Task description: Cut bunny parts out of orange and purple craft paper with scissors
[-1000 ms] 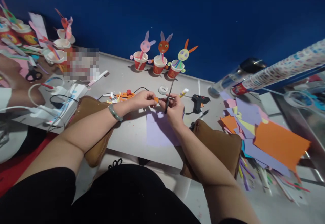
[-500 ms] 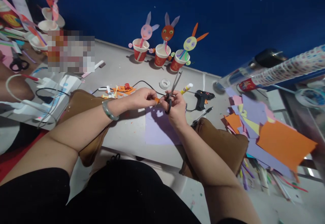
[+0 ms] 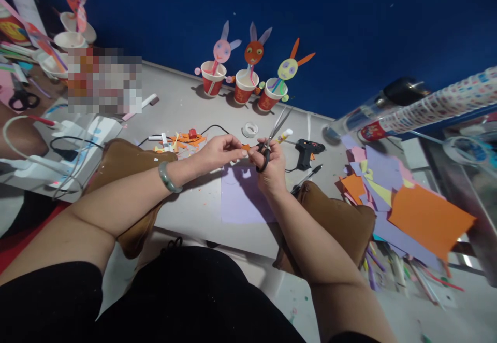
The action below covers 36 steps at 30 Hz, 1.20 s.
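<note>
Between my two hands is a small piece of orange paper (image 3: 246, 147). My left hand (image 3: 223, 151), with a jade-like bangle on the wrist, pinches it from the left. My right hand (image 3: 272, 164) holds a pair of scissors (image 3: 265, 152), its blades pointing up and away and slightly parted. The fingertips of that hand also meet the orange paper. Below the hands a purple sheet of paper (image 3: 244, 203) lies on the white table (image 3: 186, 211). A roll of white tape (image 3: 250, 129) lies just beyond my hands.
Paper cups (image 3: 213, 81) with rabbit figures stand along the blue wall. A black glue gun (image 3: 306, 151) and a glue stick (image 3: 285, 136) lie at right, near coloured paper (image 3: 430, 218). Orange scraps (image 3: 186, 141) lie left. Brown cushions (image 3: 334, 211) flank the table; power strips (image 3: 83, 146) and another person's arm (image 3: 19, 136) are far left.
My left hand has shifted slightly right and opened its grip outward, so more of the orange paper shows. The scissors have turned a little to the right. The view has shifted slightly.
</note>
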Motion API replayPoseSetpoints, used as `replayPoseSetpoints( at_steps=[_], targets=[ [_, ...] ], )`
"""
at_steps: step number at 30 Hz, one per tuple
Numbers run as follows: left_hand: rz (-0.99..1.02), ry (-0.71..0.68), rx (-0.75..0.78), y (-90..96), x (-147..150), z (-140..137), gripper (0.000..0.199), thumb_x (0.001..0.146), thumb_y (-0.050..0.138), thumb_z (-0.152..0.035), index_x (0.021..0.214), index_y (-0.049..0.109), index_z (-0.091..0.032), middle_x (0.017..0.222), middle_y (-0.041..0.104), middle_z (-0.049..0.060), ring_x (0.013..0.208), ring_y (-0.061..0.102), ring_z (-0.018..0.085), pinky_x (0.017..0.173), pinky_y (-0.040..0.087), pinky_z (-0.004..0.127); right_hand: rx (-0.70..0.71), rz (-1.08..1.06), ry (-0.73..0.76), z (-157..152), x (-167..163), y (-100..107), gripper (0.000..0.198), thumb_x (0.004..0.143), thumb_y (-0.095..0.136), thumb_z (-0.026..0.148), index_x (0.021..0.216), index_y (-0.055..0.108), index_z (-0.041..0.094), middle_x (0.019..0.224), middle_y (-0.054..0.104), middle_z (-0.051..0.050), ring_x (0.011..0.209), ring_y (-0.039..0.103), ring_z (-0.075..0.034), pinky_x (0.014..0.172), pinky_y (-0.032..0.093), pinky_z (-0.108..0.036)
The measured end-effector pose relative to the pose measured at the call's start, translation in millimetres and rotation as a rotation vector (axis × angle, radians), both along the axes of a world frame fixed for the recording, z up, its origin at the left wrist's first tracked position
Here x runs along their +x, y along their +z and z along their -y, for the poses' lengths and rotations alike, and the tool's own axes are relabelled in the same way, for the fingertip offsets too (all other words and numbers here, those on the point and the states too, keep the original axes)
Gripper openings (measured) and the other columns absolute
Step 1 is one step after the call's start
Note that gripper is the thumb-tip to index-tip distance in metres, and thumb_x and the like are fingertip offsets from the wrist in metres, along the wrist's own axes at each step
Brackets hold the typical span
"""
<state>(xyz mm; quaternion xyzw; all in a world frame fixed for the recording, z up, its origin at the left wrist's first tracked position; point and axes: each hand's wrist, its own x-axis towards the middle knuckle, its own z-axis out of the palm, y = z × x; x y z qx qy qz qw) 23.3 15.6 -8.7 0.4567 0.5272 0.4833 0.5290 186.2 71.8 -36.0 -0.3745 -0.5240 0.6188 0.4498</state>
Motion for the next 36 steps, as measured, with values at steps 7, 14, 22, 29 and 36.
replayPoseSetpoints(
  at_steps=[7,14,22,29,36],
  targets=[
    [-0.122,0.036,0.063,-1.2,-2,1,0.008,0.079,0.071,-0.022,0.079,0.067,-0.014,0.074,0.062,0.0,0.066,0.051,0.01,0.064,0.038,0.027,-0.005,-0.041,0.029,4,-1,0,0.049,0.064,0.086,0.033,0.099,0.053,0.027,0.07,0.06,0.009,0.057,0.051,-0.01,0.059,0.043,-0.025],
    [0.042,0.084,0.105,3.7,-8,2,0.014,0.079,0.074,-0.027,0.079,0.067,-0.015,0.075,0.064,0.0,0.07,0.055,0.01,0.068,0.041,0.027,0.121,0.012,0.041,8,1,0,0.046,0.07,0.089,0.036,0.101,0.057,0.026,0.077,0.065,0.006,0.066,0.061,-0.012,0.068,0.049,-0.029],
    [0.365,0.211,0.086,13.8,-6,-1,0.021,0.072,0.08,-0.027,0.071,0.062,-0.016,0.068,0.065,-0.001,0.066,0.058,0.009,0.065,0.043,0.024,0.219,0.16,0.258,19,1,2,0.053,0.07,0.09,0.051,0.103,0.057,0.026,0.087,0.07,0.001,0.082,0.067,-0.019,0.083,0.054,-0.04],
    [0.467,0.197,0.067,18.5,2,7,0.017,0.074,0.078,-0.021,0.07,0.062,-0.014,0.065,0.067,-0.001,0.063,0.063,0.009,0.066,0.049,0.024,0.249,0.177,0.302,22,1,-2,0.051,0.073,0.086,0.055,0.101,0.057,0.025,0.08,0.066,0.003,0.071,0.062,-0.015,0.074,0.053,-0.035],
    [0.488,0.174,0.041,17.3,6,9,0.017,0.077,0.075,-0.019,0.072,0.06,-0.015,0.067,0.068,-0.001,0.065,0.064,0.009,0.07,0.052,0.026,0.262,0.173,0.288,23,2,0,0.051,0.073,0.086,0.06,0.097,0.058,0.024,0.075,0.065,0.004,0.064,0.059,-0.014,0.065,0.05,-0.032]
  ],
)
